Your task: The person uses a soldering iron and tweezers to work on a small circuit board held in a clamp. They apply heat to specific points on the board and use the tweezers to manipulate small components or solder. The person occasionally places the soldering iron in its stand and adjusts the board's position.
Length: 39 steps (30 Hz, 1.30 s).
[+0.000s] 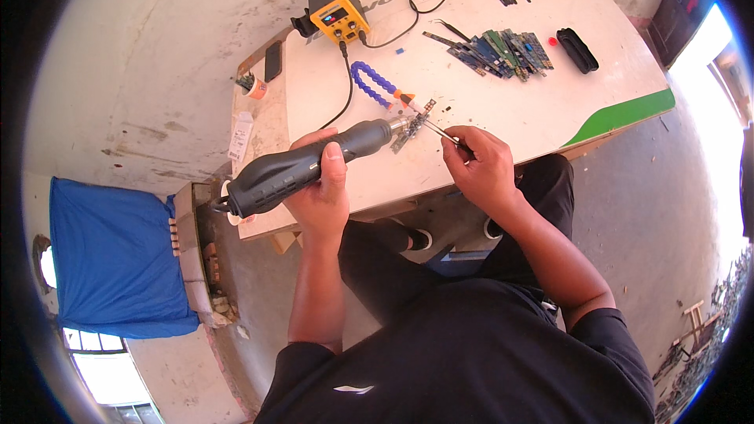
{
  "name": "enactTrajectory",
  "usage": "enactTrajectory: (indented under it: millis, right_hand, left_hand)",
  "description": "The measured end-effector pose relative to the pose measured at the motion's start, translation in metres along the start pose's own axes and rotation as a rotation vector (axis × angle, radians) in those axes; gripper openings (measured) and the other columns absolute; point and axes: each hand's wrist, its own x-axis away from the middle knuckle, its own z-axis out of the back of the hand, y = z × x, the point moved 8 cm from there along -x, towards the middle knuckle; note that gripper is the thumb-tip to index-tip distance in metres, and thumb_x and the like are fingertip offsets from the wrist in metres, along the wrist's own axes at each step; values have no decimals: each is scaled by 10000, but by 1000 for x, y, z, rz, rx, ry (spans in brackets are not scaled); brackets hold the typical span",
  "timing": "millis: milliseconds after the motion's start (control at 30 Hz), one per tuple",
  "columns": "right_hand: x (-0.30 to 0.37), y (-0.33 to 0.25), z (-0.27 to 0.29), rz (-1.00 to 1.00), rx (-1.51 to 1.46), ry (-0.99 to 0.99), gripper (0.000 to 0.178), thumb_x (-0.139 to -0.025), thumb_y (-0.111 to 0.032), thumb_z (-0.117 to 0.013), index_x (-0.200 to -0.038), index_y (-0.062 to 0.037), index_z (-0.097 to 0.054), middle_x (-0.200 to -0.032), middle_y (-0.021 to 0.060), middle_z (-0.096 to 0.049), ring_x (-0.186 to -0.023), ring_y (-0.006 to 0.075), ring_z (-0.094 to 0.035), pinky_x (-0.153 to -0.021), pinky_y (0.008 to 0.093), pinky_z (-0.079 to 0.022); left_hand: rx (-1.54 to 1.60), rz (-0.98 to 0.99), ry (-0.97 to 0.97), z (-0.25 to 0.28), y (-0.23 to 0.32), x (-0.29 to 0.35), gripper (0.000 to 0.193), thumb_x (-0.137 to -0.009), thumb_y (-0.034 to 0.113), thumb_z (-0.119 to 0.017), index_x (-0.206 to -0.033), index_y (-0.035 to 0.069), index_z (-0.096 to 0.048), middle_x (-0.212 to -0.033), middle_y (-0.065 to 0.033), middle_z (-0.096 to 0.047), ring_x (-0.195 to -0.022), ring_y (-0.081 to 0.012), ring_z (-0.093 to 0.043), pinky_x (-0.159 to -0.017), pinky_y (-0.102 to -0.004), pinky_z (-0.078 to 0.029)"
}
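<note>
My left hand point(322, 188) is wrapped round a black hot air gun point(302, 169), its metal nozzle pointing right at a small circuit board point(414, 127). From the right, my right hand point(483, 165) pinches a pair of tweezers point(441, 133) whose tips reach the board. Whether the tips grip a part or only touch it is too small to tell. Blue segmented flexible arms point(367, 71) with orange-and-white ends stand just behind the board, and one end seems to meet it. Small dark chips point(448, 108) lie to the board's right.
A yellow-and-black rework station point(336, 12) stands at the back left, cables trailing from it. Several circuit board strips point(503, 55) are piled at the back right, beside a black case point(577, 50). A phone point(273, 60), a small cup point(255, 88) and a white box point(241, 135) line the table's left side.
</note>
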Motion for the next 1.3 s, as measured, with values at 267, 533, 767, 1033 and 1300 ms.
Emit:
enactTrajectory:
  millis: [267, 533, 767, 1033, 1300]
  right_hand:
    - [-2, -5, -2, 22, 69, -31, 52, -907, -48, -764, -947, -29, -738, -733, 124, -665, -602, 271, -649, -589, 389, -526]
    - [2, 9, -3, -126, -52, -3, 58, -927, -51, -767, -972, -17, -752, -753, 129, -692, -624, 238, -666, -607, 349, -530]
    - [22, 34, 20, -208, 35, 57, 106, -947, -74, -789, -1019, -2, -759, -706, 67, -655, -587, 119, -566, -567, 297, -462]
    - [33, 49, 19, -84, 216, -128, 104, -930, -111, -762, -1006, -40, -756, -766, 125, -687, -665, 301, -681, -647, 419, -555]
    - [32, 55, 30, 37, 130, -4, 122, -904, -60, -788, -1015, -18, -760, -677, 88, -617, -569, 223, -611, -555, 354, -494]
  left_hand:
    - [8, -28, 5, 4, 3, -2, 255, -1033, 171, -734, -1156, -52, -723, -849, -32, -669, -699, -76, -583, -672, -240, -492]
    - [22, -5, -1, -1, 3, 0, 248, -1033, 161, -737, -1161, -51, -723, -848, -24, -664, -710, -73, -583, -675, -238, -493]
    - [19, -43, -4, -11, -3, -4, 265, -1044, 202, -702, -1149, -40, -730, -914, -54, -715, -667, -79, -611, -616, -225, -501]
    - [-5, -42, -33, -28, -2, -9, 232, -1023, 144, -745, -1140, -55, -727, -959, -62, -717, -785, -92, -618, -731, -248, -523]
    - [-56, -50, -45, -32, -2, -10, 240, -1026, 172, -750, -1132, -43, -735, -944, -55, -714, -771, -97, -613, -723, -251, -521]
